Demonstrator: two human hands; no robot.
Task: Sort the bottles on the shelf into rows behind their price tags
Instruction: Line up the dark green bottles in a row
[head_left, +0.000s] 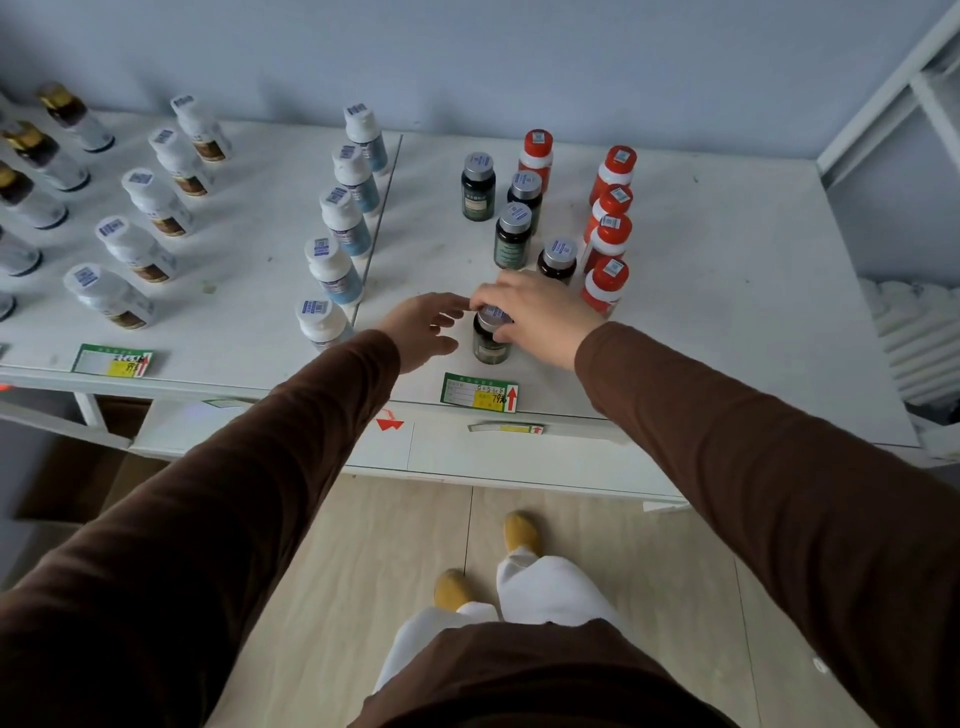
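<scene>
White shelf (727, 312), dark bottles half sorted behind the price tag (480, 393).

Right hand (540, 317) grips the cap of an upright dark bottle (490, 345) standing just behind the tag, at the row's front. Left hand (423, 327) hovers beside it, fingers relaxed and spread, touching nothing that shows. Four dark bottles (513, 236) stand loosely behind, farther back; the right palm hides much of the held cap.

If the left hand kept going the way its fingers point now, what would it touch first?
Most likely the dark bottle that the right hand grips by its cap. The left hand is open, its fingertips aimed rightward at it; whether a small gap remains is unclear.
</scene>
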